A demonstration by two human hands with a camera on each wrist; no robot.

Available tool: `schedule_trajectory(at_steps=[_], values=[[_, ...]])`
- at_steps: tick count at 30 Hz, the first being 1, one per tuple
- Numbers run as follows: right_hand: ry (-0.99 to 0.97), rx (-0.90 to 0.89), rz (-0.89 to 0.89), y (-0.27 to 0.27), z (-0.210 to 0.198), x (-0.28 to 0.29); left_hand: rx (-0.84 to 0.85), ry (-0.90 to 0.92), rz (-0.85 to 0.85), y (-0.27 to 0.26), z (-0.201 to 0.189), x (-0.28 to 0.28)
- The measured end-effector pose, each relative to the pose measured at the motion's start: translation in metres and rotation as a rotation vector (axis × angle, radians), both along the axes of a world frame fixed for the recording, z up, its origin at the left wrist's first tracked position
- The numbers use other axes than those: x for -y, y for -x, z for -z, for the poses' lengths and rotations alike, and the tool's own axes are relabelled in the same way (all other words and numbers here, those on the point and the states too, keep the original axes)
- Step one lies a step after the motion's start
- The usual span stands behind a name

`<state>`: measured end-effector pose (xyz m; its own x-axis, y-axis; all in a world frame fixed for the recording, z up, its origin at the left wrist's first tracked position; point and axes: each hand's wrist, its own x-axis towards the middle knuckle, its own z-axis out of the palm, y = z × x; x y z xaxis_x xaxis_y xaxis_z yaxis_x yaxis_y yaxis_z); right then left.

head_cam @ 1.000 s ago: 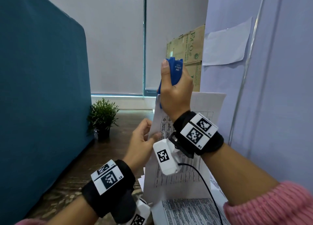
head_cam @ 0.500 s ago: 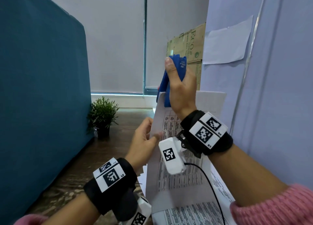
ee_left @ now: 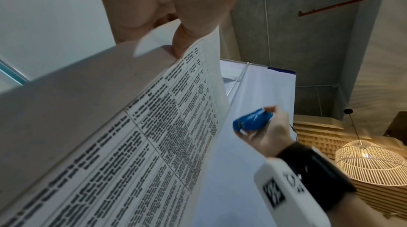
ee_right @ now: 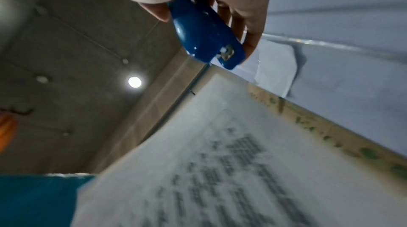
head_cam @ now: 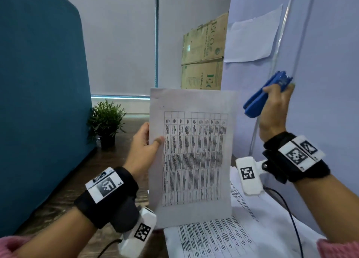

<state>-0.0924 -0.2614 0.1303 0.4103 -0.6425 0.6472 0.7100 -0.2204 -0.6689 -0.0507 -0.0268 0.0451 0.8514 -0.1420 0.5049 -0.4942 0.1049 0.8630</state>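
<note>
My left hand pinches the left edge of a printed paper sheet with a table on it and holds it upright above the desk. In the left wrist view the thumb presses the paper sheet from the front. A staple shows at the top corner of the paper sheet in the right wrist view. My right hand grips a blue stapler, raised to the right of the sheet and apart from it. The blue stapler has its mouth pointing toward the paper; the same blue stapler appears in the left wrist view.
More printed sheets lie on the wooden desk below. A small potted plant stands by the teal partition on the left. A white panel with a taped paper closes the right side. Cardboard boxes stand at the back.
My right hand has pulled the stapler off the sheet's top corner and swung it out to the right. The left hand has raised the sheet and turned it to face me.
</note>
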Motion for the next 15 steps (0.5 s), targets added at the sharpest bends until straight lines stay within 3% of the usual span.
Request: schedule_trajectory(at_steps=[4, 8, 12, 15], values=[[0.28, -0.539, 0.137, -0.009, 0.051, 0.039, -0.002, 0.014, -0.017, -0.005, 0.005, -0.003], [0.684, -1.143, 0.123, -0.017, 0.111, 0.063, -0.009, 0.017, -0.011, -0.007, 0.007, -0.003], [1.124, -1.517, 0.065, -0.021, 0.149, 0.065, 0.005, 0.019, -0.023, -0.007, 0.006, -0.004], [1.248, -1.658, 0.025, -0.022, 0.161, 0.06, 0.014, 0.018, -0.022, -0.006, 0.006, -0.004]])
